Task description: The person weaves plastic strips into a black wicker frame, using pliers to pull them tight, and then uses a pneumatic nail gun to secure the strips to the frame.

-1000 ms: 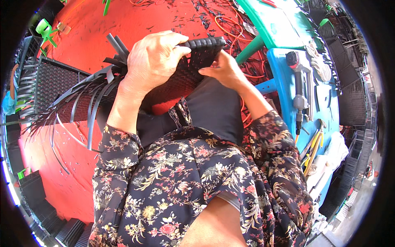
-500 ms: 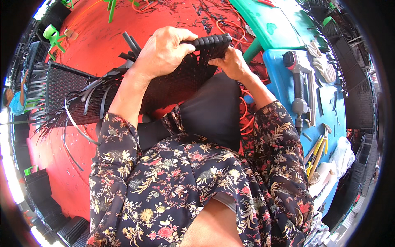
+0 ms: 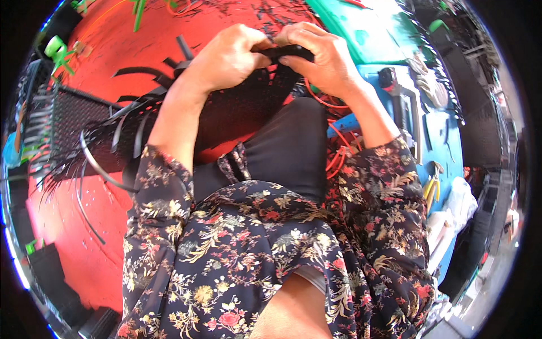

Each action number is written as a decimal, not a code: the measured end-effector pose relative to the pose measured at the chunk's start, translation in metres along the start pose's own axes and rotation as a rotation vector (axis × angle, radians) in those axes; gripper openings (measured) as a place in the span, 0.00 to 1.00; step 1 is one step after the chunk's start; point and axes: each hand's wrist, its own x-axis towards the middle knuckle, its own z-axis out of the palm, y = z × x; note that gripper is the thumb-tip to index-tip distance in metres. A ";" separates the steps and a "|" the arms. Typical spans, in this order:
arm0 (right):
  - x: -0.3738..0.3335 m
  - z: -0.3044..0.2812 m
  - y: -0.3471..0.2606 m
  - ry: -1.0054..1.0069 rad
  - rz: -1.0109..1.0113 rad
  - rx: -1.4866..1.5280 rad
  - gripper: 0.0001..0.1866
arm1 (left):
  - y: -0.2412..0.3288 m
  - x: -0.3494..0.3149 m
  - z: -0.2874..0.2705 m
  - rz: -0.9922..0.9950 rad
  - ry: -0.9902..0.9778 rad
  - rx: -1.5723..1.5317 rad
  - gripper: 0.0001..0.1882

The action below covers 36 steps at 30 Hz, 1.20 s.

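A black panel woven from flat strips lies across my legs, with loose strip ends fanning out on its left side. My left hand is closed on the panel's far rim, thumb below and fingers over the top. Close beside it, my right hand pinches the same dark rim near its right end, fingers curled over and thumb beneath. The fingertips of both hands nearly meet. What lies under the fingers is hidden.
To the right, a blue table bears a power tool, work gloves, yellow-handled pliers and a plastic bag. Beyond it stands a green table. An orange hose loops by my right knee over the red floor.
My right hand has moved up from the panel's right corner onto the top of the rim, closer to my left hand. My left hand keeps its hold. The view has shifted slightly.
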 end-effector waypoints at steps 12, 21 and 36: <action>-0.150 -0.136 0.033 -0.090 1.131 -0.876 0.45 | 0.022 -0.008 0.002 -0.150 0.028 0.057 0.13; -0.212 -0.127 0.109 -0.287 1.401 -0.756 0.49 | 0.022 -0.011 0.015 -0.055 0.122 0.132 0.12; -0.206 -0.111 0.033 0.184 1.098 -0.526 0.36 | 0.021 -0.001 0.014 -0.061 0.041 0.219 0.13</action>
